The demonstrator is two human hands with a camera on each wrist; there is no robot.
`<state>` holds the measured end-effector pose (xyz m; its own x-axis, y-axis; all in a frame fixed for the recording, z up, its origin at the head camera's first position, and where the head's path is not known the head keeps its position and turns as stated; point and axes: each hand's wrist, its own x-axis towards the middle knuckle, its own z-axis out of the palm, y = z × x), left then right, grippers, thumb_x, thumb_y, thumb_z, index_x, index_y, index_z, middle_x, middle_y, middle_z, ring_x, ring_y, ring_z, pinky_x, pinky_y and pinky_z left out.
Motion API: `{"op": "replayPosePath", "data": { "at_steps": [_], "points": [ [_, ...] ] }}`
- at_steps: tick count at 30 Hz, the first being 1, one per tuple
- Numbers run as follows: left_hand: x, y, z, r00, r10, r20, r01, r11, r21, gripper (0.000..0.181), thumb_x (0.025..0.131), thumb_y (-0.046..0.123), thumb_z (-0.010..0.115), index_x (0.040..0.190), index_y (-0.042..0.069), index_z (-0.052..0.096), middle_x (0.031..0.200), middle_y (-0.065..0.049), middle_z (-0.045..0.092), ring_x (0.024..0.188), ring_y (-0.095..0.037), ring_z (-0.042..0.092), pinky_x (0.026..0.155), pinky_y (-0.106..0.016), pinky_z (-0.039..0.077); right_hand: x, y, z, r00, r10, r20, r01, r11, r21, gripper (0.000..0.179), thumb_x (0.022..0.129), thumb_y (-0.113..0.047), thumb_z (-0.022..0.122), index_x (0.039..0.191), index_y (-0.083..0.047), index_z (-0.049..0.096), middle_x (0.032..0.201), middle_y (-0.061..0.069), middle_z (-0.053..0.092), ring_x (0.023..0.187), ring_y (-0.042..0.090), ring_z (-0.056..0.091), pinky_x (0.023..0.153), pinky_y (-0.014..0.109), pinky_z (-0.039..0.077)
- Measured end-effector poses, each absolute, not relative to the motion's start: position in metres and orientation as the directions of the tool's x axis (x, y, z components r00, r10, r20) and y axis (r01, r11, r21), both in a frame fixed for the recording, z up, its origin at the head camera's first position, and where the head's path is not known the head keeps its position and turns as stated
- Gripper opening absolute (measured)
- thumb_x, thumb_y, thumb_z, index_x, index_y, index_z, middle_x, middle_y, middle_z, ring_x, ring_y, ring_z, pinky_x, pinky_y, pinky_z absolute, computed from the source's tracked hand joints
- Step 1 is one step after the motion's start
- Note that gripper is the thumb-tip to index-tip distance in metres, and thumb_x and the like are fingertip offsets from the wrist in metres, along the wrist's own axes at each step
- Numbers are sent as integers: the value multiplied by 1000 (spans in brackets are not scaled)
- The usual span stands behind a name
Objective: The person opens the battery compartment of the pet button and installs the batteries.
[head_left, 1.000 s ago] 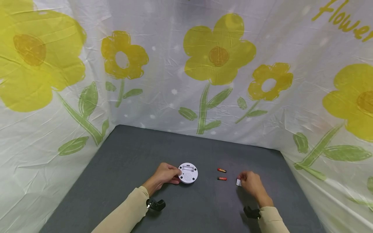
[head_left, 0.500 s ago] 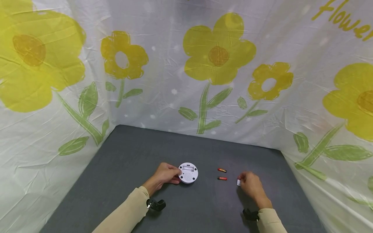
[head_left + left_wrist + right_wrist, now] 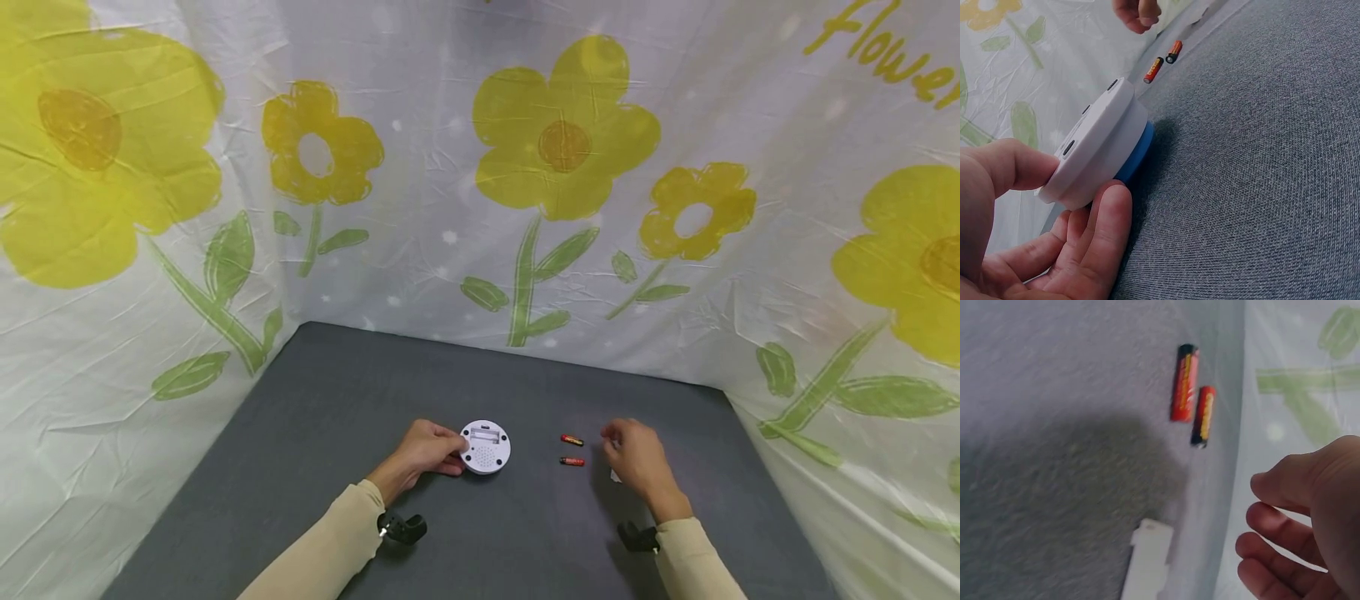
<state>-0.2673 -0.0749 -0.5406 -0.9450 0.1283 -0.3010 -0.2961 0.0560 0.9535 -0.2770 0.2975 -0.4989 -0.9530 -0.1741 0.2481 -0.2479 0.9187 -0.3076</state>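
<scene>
My left hand [image 3: 429, 448] pinches the rim of a round white device [image 3: 486, 457], thumb on top and fingers beneath. Its upturned face shows a bare battery compartment [image 3: 484, 435], a patch of small holes and dark feet. Underneath, a blue part [image 3: 1137, 152] appears in the left wrist view. My right hand [image 3: 637, 457] hovers over the table with loosely bent fingers and nothing between them. Below it lies a small white battery cover [image 3: 1149, 561], mostly hidden by the hand in the head view. Two red and black batteries [image 3: 572, 439] [image 3: 1185, 384] lie between the hands.
A dark grey cloth-covered table [image 3: 390, 375] carries everything. White curtains [image 3: 420, 275] printed with yellow flowers hang along its back and both sides. Black camera straps [image 3: 403, 528] sit on both wrists.
My right hand has let go of the white battery cover, leaving it on the table, and has lifted slightly away and left toward the batteries. The left hand and device stay put.
</scene>
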Motion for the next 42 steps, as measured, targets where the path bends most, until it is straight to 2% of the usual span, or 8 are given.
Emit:
{"op": "replayPosePath", "data": {
  "at_steps": [5,10,19,24,30,38,42],
  "points": [
    [-268,-74,-542,-945,129,-300,-294,62,954,20,93,5,77,108,-8,78,90,-14,79,72,-16,76,66,-29,69,-284,287,-492,-952,-222,210,-283,901,-329,16,96,-2,76,111,1,81,107,18,80,101,39,76,89,58,65],
    [-269,-75,-541,-944,131,-303,-296,70,953,21,93,5,77,109,-8,78,92,-14,79,73,-16,76,67,-29,69,-290,278,-494,-948,-253,192,-306,892,-332,20,95,1,77,115,2,81,111,20,82,105,40,78,89,57,66],
    [-270,-73,-540,-943,144,-301,-295,59,954,22,93,5,77,109,-9,78,92,-13,79,73,-15,76,66,-28,69,-295,264,-507,-955,-247,163,-290,885,-364,21,93,0,82,114,-2,82,108,14,83,95,31,79,78,46,68],
    [-269,-72,-540,-944,145,-298,-293,55,955,22,92,4,76,109,-9,78,91,-13,79,72,-15,75,65,-29,69,-297,260,-515,-960,-233,153,-275,886,-375,14,93,-1,82,105,-7,84,99,6,83,85,22,76,72,41,65],
    [-268,-72,-540,-944,141,-298,-293,60,954,22,93,4,76,110,-10,77,91,-13,79,71,-15,75,65,-29,69,-300,256,-520,-951,-234,200,-292,892,-346,12,92,0,82,96,-11,85,86,2,79,76,17,70,67,39,61],
    [-268,-74,-541,-943,136,-304,-299,58,953,22,93,3,76,110,-10,77,91,-13,78,71,-15,75,65,-29,69,-301,245,-507,-897,-320,303,-410,860,-304,5,92,-3,85,93,-7,84,82,1,78,69,14,68,61,34,59],
    [-269,-75,-542,-942,140,-305,-302,42,952,22,92,3,75,110,-11,77,90,-13,78,70,-15,75,65,-28,69,-300,232,-488,-860,-372,349,-475,833,-284,7,93,-1,83,95,-9,84,88,3,79,74,17,71,64,36,61]
  ]
}}
